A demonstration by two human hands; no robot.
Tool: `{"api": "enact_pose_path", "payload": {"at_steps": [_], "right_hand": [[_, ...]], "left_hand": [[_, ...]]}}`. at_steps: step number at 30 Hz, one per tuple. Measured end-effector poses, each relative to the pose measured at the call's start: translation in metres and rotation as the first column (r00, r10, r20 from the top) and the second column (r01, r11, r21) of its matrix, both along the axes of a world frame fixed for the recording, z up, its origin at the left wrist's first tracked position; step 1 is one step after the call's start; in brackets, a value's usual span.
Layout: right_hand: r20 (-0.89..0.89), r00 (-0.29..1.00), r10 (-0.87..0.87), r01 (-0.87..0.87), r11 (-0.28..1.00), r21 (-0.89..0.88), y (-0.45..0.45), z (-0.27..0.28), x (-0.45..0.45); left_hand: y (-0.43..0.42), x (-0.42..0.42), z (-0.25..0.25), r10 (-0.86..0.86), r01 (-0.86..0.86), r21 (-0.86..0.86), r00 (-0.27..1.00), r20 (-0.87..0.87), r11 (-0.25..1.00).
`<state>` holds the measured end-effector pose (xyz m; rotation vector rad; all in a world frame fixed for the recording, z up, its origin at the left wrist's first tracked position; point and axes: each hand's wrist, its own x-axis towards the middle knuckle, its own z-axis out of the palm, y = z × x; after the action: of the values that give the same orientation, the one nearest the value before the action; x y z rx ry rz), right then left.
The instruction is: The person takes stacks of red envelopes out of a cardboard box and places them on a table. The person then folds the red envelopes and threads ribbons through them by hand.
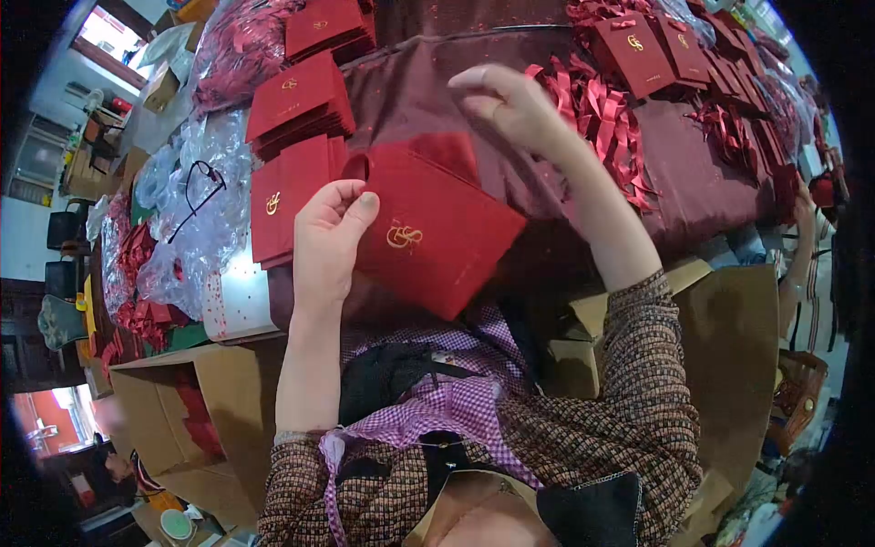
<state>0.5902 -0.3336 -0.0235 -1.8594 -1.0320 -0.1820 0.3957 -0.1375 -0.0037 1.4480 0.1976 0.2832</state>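
Note:
My left hand pinches the upper left corner of a red gift bag between thumb and fingers. The bag is tilted, with a gold monogram on its face and a dark red ribbon loop beside my fingers. Above it, my right hand is raised apart from the bag. Its fingers are bent, a little blurred, with a gap at the thumb and nothing visible in them. Just left of the held bag lie stacks of flat red bags. Loose red ribbons lie to the right of my right hand.
A dark red cloth covers the table. More red bags stand at the far right. Clear plastic wrap and eyeglasses lie on the left. Open cardboard boxes stand below the table edge. Another person's arm reaches in at right.

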Motion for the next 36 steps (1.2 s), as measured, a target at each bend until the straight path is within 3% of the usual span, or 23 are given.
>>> {"api": "enact_pose_path", "payload": {"at_steps": [1, 4, 5, 7, 9, 11, 12, 14, 16, 18, 20, 21, 23, 24, 26, 28, 31, 36], "right_hand": [[0.397, 0.913, -0.097, 0.174, 0.971, -0.163, -0.012, -0.001, 0.021], [0.474, 0.843, -0.253, 0.497, 0.704, -0.507, -0.040, -0.027, 0.046], [0.542, 0.815, -0.204, 0.514, 0.686, -0.515, -0.046, -0.036, 0.051], [0.447, 0.872, -0.199, 0.437, 0.727, -0.529, -0.047, -0.044, 0.059], [0.488, 0.846, -0.213, 0.494, 0.656, -0.570, -0.046, -0.039, 0.060], [0.379, 0.883, -0.277, 0.451, 0.725, -0.520, -0.040, -0.038, 0.067], [0.385, 0.870, -0.308, 0.449, 0.818, -0.359, -0.038, -0.039, 0.068], [0.254, 0.938, -0.238, 0.244, 0.970, 0.005, -0.025, -0.026, 0.062], [-0.069, 0.997, -0.040, 0.055, 0.971, 0.232, -0.008, -0.010, 0.044], [-0.287, 0.931, 0.226, -0.080, 0.893, 0.444, 0.007, 0.025, -0.002], [-0.355, 0.877, 0.325, -0.131, 0.871, 0.474, 0.018, 0.035, -0.035], [-0.396, 0.875, 0.279, -0.119, 0.916, 0.383, 0.022, 0.043, -0.053], [-0.078, 0.960, 0.268, -0.236, 0.929, 0.284, 0.037, 0.029, -0.064], [-0.156, 0.952, 0.264, -0.222, 0.945, 0.242, 0.041, 0.023, -0.070], [-0.078, 0.977, 0.198, -0.182, 0.968, 0.171, 0.050, 0.007, -0.071], [-0.148, 0.966, 0.210, -0.189, 0.971, 0.145, 0.053, -0.005, -0.072], [0.123, 0.984, 0.126, -0.147, 0.972, 0.185, 0.056, -0.009, -0.074], [0.210, 0.975, 0.077, -0.116, 0.977, 0.177, 0.052, -0.017, -0.072]], "left_hand": [[0.004, 0.002, -0.004, 0.003, -0.003, -0.011, 1.000, -0.007, 1.000], [0.004, 0.006, -0.010, 0.023, -0.023, -0.043, 1.000, 0.003, 0.999], [0.004, 0.007, -0.010, 0.025, -0.026, -0.062, 1.000, -0.013, 0.998], [0.003, 0.009, -0.009, 0.040, -0.043, -0.081, 0.999, -0.034, 0.996], [0.004, 0.011, -0.009, 0.031, -0.037, -0.119, 0.998, -0.053, 0.992], [0.005, 0.012, -0.009, 0.052, -0.059, -0.118, 0.997, -0.060, 0.991], [0.003, 0.013, -0.006, 0.051, -0.059, -0.119, 0.997, -0.066, 0.991], [0.002, 0.013, -0.005, 0.056, -0.060, -0.105, 0.998, -0.037, 0.993], [0.001, 0.016, -0.006, 0.037, -0.043, -0.103, 0.998, -0.058, 0.994], [0.002, 0.019, -0.011, 0.070, -0.073, -0.047, 0.996, -0.059, 0.996], [0.000, 0.022, -0.013, 0.130, -0.130, 0.012, 0.991, -0.025, 0.991], [0.000, 0.023, -0.013, 0.131, -0.131, 0.013, 0.991, -0.026, 0.991], [0.001, 0.023, -0.013, 0.124, -0.123, 0.069, 0.992, -0.017, 0.990], [0.001, 0.023, -0.012, 0.126, -0.125, 0.071, 0.992, -0.020, 0.990], [0.000, 0.021, -0.010, 0.139, -0.137, 0.125, 0.990, -0.012, 0.983], [-0.001, 0.021, -0.010, 0.144, -0.141, 0.155, 0.990, -0.010, 0.978], [-0.007, 0.020, -0.008, 0.151, -0.149, 0.193, 0.988, 0.003, 0.970], [-0.015, 0.022, -0.003, 0.148, -0.144, 0.211, 0.989, 0.000, 0.967]]}}
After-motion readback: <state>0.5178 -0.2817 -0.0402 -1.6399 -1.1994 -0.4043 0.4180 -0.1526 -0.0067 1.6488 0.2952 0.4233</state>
